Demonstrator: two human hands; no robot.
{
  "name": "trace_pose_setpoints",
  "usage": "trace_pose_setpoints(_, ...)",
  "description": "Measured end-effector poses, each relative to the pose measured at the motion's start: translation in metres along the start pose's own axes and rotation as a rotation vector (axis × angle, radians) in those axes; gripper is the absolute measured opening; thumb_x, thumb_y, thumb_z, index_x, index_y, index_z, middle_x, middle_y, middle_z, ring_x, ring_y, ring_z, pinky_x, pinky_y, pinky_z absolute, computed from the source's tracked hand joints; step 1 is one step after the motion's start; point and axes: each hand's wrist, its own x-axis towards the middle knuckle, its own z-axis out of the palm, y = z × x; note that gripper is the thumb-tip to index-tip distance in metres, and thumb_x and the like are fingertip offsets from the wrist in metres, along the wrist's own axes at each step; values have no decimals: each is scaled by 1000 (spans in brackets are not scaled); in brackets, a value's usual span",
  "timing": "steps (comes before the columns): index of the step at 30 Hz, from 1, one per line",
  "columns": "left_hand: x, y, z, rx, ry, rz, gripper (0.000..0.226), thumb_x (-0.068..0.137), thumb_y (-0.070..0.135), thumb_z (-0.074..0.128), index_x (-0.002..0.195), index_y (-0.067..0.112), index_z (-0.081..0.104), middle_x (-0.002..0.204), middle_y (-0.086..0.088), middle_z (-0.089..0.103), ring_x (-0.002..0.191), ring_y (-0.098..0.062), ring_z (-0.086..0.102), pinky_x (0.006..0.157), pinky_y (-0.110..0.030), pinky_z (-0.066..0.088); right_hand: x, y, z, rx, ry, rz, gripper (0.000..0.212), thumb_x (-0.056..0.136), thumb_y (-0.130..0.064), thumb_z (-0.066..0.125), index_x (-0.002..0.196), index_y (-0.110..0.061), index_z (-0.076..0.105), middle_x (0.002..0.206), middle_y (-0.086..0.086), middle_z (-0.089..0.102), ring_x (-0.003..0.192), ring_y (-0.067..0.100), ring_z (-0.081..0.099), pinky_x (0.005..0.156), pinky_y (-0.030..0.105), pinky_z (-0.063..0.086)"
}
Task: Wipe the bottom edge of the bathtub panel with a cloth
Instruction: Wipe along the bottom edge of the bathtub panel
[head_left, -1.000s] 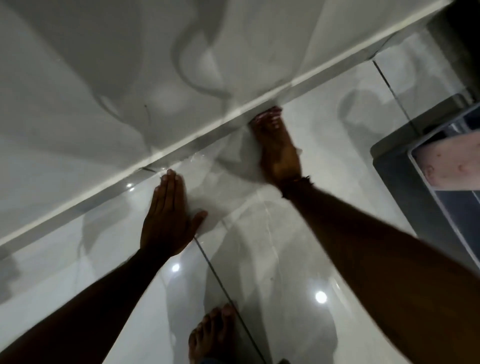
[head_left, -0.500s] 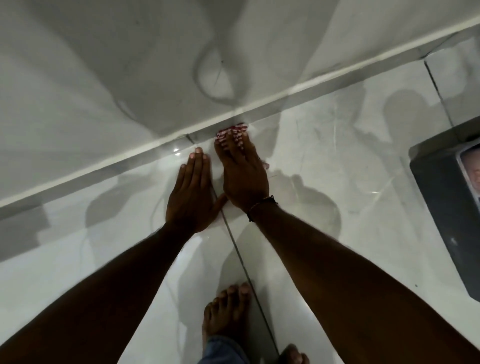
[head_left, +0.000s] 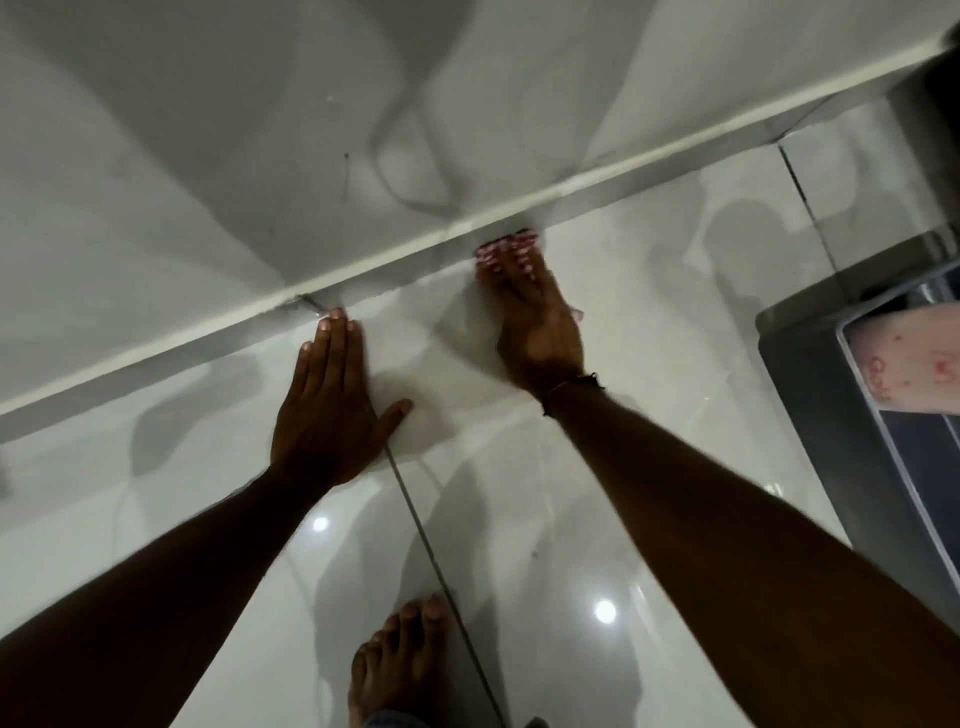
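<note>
The white bathtub panel (head_left: 260, 156) fills the upper part of the view, and its bottom edge (head_left: 363, 267) runs diagonally from lower left to upper right where it meets the glossy floor. My right hand (head_left: 535, 327) presses a red-and-white patterned cloth (head_left: 506, 247) flat against the floor right at that edge; only the cloth's tip shows past my fingertips. My left hand (head_left: 327, 410) lies flat on the tile with its fingers together, fingertips almost touching the edge, holding nothing.
Glossy white floor tiles (head_left: 519, 519) with a dark grout line (head_left: 441, 571) run toward me. My bare foot (head_left: 400, 660) stands at the bottom. A grey tray-like object with a clear container (head_left: 857, 415) sits on the floor at the right.
My right hand with the cloth has slid right along the bottom edge, away from my left hand. The left hand stays flat on the tile.
</note>
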Motion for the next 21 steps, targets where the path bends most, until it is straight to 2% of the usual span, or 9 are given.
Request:
trace_pose_setpoints(2, 0, 0, 1, 18, 0, 5, 107, 96, 73, 39, 166, -2, 7, 176, -25, 5, 164, -38, 6, 133, -48, 7, 14, 32, -17, -16, -38, 22, 68, 88, 6, 49, 152, -16, 58, 166, 16, 42, 158, 38, 33, 135, 40, 19)
trace_pose_setpoints(5, -1, -1, 3, 19, -9, 0, 108, 96, 73, 38, 166, -4, 9, 175, -25, 5, 164, -40, 6, 133, -51, 11, 34, 84, -43, -93, 6, 42, 75, 76, 14, 48, 147, -5, 61, 162, 25, 46, 155, 47, 35, 132, 54, 24)
trace_pose_setpoints(7, -1, 2, 3, 17, -10, -15, 108, 96, 73, 40, 166, -4, 9, 175, -25, 5, 164, -39, 5, 133, -52, 12, 46, 119, -64, -82, 32, 56, 72, 77, 15, 49, 145, -5, 61, 160, 31, 44, 152, 53, 35, 131, 59, 22)
trace_pose_setpoints(9, -1, 4, 4, 17, -3, -30, 109, 96, 73, 39, 166, -4, 8, 176, -25, 4, 164, -38, 4, 133, -51, 10, 58, 144, -87, -19, 27, 158, 62, 88, 6, 51, 148, -9, 56, 161, 32, 40, 152, 55, 33, 129, 64, 21)
trace_pose_setpoints(13, -1, 4, 7, 21, 16, -31, 108, 96, 74, 39, 167, -2, 7, 176, -23, 4, 164, -36, 3, 133, -49, 9, 81, 183, -130, 71, 12, 593, 59, 101, -43, 51, 157, -27, 47, 166, 8, 44, 153, 33, 41, 129, 34, 27)
trace_pose_setpoints(15, -1, 2, 9, 27, 26, -25, 108, 95, 74, 39, 167, -1, 7, 176, -23, 5, 164, -37, 4, 133, -50, 11, 89, 198, -139, 110, 26, 633, 62, 102, -52, 51, 158, -26, 45, 167, 6, 43, 155, 31, 39, 132, 39, 26)
trace_pose_setpoints(16, -1, 2, 10, 30, 30, -23, 108, 95, 74, 39, 167, -1, 7, 176, -23, 6, 164, -37, 5, 132, -50, 11, 92, 205, -140, 87, 12, 622, 63, 104, -49, 50, 161, -25, 41, 170, 7, 37, 158, 32, 33, 134, 43, 23)
trace_pose_setpoints(19, -1, 3, 11, 20, 36, -26, 108, 95, 75, 38, 167, 1, 6, 176, -22, 5, 165, -34, 1, 133, -48, 8, 96, 220, -131, -127, -25, 517, 62, 111, -22, 44, 168, -15, 22, 178, 13, 10, 165, 37, 7, 136, 48, 8)
trace_pose_setpoints(21, 0, 3, 10, 21, 34, -30, 109, 95, 76, 36, 168, 2, 4, 176, -20, 3, 164, -31, -3, 132, -45, 5, 99, 226, -132, -268, -40, 462, 65, 105, -27, 31, 166, -6, 24, 177, 18, 11, 164, 40, 4, 136, 52, 3)
